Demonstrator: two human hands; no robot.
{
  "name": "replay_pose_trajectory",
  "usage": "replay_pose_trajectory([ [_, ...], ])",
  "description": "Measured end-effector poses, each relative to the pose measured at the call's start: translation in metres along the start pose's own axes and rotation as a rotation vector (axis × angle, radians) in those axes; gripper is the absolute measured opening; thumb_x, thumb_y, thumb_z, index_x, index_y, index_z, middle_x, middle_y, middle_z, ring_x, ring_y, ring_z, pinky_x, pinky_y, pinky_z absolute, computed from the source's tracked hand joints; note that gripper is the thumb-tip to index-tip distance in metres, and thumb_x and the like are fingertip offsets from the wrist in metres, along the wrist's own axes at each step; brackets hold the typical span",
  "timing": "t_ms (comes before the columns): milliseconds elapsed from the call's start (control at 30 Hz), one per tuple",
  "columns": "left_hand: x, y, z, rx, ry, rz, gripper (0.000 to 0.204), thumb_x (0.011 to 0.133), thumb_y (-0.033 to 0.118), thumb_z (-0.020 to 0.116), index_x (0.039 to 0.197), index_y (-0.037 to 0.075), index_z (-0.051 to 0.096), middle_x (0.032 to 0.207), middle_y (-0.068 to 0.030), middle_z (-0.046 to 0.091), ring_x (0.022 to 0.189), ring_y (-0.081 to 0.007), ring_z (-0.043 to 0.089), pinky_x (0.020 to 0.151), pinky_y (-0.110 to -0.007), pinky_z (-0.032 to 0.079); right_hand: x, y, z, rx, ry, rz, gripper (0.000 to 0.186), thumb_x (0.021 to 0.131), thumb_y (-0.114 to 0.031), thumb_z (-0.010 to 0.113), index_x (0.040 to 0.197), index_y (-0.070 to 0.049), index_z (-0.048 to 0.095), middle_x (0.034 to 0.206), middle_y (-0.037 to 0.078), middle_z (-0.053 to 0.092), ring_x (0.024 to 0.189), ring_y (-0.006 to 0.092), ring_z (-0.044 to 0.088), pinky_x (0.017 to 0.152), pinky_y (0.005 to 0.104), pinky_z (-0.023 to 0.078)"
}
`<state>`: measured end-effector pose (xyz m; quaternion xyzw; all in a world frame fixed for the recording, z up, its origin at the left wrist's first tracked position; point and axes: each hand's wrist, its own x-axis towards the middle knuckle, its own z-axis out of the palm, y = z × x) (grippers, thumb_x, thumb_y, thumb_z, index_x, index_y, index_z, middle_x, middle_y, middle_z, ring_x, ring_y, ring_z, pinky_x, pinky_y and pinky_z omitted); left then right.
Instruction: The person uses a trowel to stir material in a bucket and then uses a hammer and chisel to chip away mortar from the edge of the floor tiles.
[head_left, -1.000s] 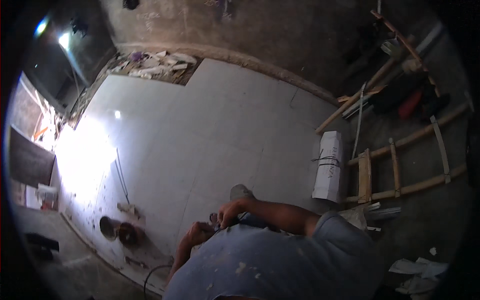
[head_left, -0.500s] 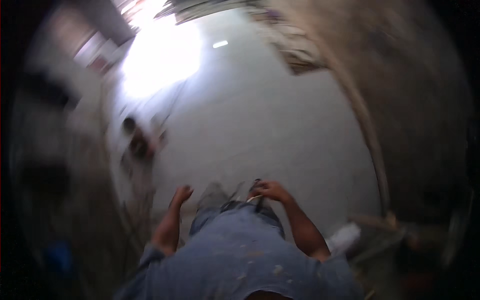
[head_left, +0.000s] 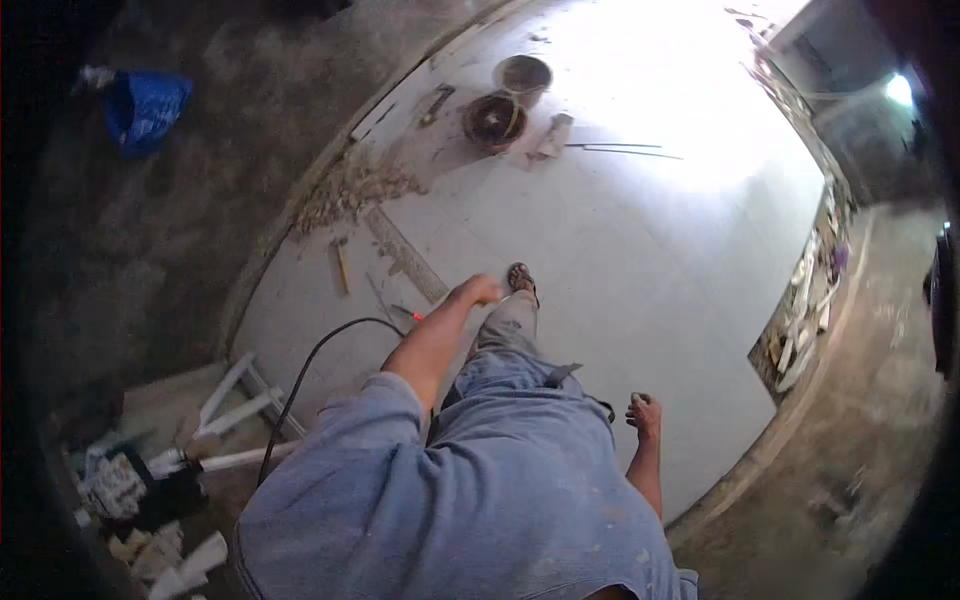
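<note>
My left hand (head_left: 478,291) is in front of my body above the pale tiled floor (head_left: 640,290), its fingers curled closed. Nothing shows sticking out of it, and its palm is hidden. Just past it, my sandalled foot (head_left: 522,283) is set down on the tiles. My right hand (head_left: 645,412) hangs out to the right, fingers loosely bent and a little apart, holding nothing that I can see. A black cable (head_left: 318,352) runs behind my left forearm, near a small red-tipped piece (head_left: 417,316). Farther left lies a hammer (head_left: 342,266).
Two round buckets (head_left: 495,122) stand ahead, beside thin dark rods (head_left: 625,152). Rubble (head_left: 355,195) lines the left floor edge, near a mortar-covered strip (head_left: 405,255). A blue bag (head_left: 148,108) lies far left. White frame pieces (head_left: 240,405) are lower left; broken scraps (head_left: 800,320) fill the right edge.
My view has swung left, so the bright patch, buckets and scraps now sit farther right. My left arm has swung forward, and my right hand has moved out to the side.
</note>
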<state>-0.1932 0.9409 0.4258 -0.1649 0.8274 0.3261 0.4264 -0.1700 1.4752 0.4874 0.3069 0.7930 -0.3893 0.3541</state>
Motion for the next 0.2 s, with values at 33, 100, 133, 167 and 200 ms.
replay_pose_trajectory([
  [33, 0.008, 0.003, -0.026, 0.029, 0.157, 0.160, 0.037, 0.082, 0.034, 0.055, 0.088, 0.002, 0.073, 0.094, -0.0245, 0.069, 0.090, -0.0339, 0.069, 0.079, -0.045, 0.054, -0.003, -0.016, 0.006, -0.040, -0.014, -0.004, 0.041, 0.088, -0.028, 0.065, 0.119, -0.001, 0.062, 0.079, 0.009, 0.065, 0.059, 0.0173, 0.062, 0.053, 0.0327, 0.053],
  [100, 0.048, -0.013, -0.103, 0.005, 0.328, 0.226, 0.036, 0.082, 0.032, 0.056, 0.098, 0.004, 0.071, 0.102, -0.0235, 0.068, 0.093, -0.0356, 0.068, 0.081, -0.046, 0.054, -0.007, -0.072, 0.022, -0.042, -0.075, 0.088, 0.040, 0.088, -0.028, 0.064, 0.118, -0.001, 0.062, 0.076, 0.007, 0.063, 0.059, 0.0176, 0.062, 0.053, 0.0336, 0.053],
  [133, 0.060, -0.011, -0.141, 0.001, 0.460, 0.318, 0.035, 0.082, 0.032, 0.057, 0.102, 0.005, 0.071, 0.104, -0.0219, 0.068, 0.093, -0.0378, 0.068, 0.083, -0.046, 0.054, 0.006, -0.104, 0.020, -0.067, -0.063, 0.071, 0.040, 0.088, -0.028, 0.064, 0.118, -0.001, 0.062, 0.076, 0.007, 0.063, 0.059, 0.0176, 0.062, 0.053, 0.0336, 0.053],
  [167, 0.077, -0.012, -0.178, -0.159, 0.500, 0.345, 0.038, 0.082, 0.034, 0.060, 0.109, 0.009, 0.068, 0.106, -0.0222, 0.068, 0.097, -0.0408, 0.067, 0.084, -0.050, 0.054, 0.014, -0.122, 0.018, -0.136, -0.109, 0.068, 0.038, 0.088, -0.028, 0.064, 0.116, -0.002, 0.061, 0.078, 0.009, 0.064, 0.059, 0.0181, 0.062, 0.052, 0.0332, 0.053],
  [200, 0.096, -0.010, -0.216, -0.317, 0.537, 0.390, 0.043, 0.082, 0.036, 0.063, 0.117, 0.012, 0.066, 0.109, -0.0224, 0.069, 0.101, -0.0438, 0.065, 0.085, -0.053, 0.053, 0.024, -0.134, 0.016, -0.205, -0.153, 0.071, 0.037, 0.088, -0.029, 0.065, 0.114, -0.004, 0.061, 0.081, 0.010, 0.065, 0.060, 0.0186, 0.062, 0.051, 0.0329, 0.052],
])
